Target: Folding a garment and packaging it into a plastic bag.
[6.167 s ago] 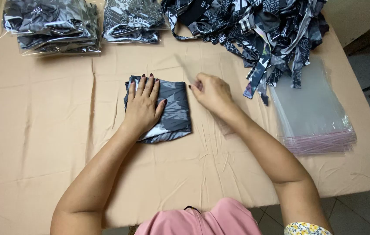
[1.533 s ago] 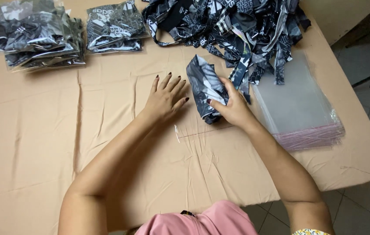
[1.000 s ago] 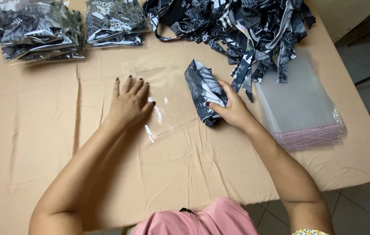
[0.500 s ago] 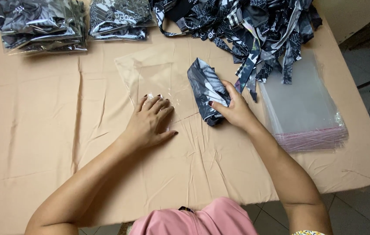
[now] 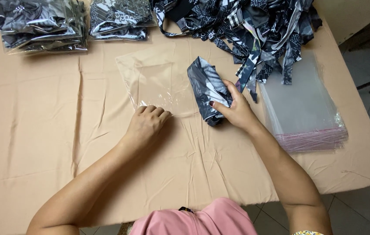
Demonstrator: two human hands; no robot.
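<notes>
Since half a second ago: left hand (image 5: 146,125) has curled, fingers drawn under at the near edge of the clear bag (image 5: 159,82); six seconds back it lay flat on the folded cloth. Right hand unchanged in place over that half second.

Left hand: knuckles bent, fingertips tucked down on the bag's near edge, pinching or pressing it; which of the two cannot be told.

Right hand (image 5: 236,109): closed round the folded cloth (image 5: 205,89), thumb across its lower end, fingers behind.

Folded cloth: dark grey with white pattern, rolled into a thick bundle, standing tilted on the table just right of the clear bag, its lower end touching the table cover.

Clear bag: one flat see-through sleeve, lying on the table cover between the two hands, slightly crinkled.

Table cover (image 5: 41,130): beige cloth, creased.

Loose pile (image 5: 246,26): black-and-white patterned cloth pieces, far right of table, straps trailing toward the right hand.

Bag stack (image 5: 306,109): empty clear sleeves with pink strip at near edge, right of the right hand.

Packed bundles (image 5: 37,21): filled clear bags, two heaps, far left.
</notes>
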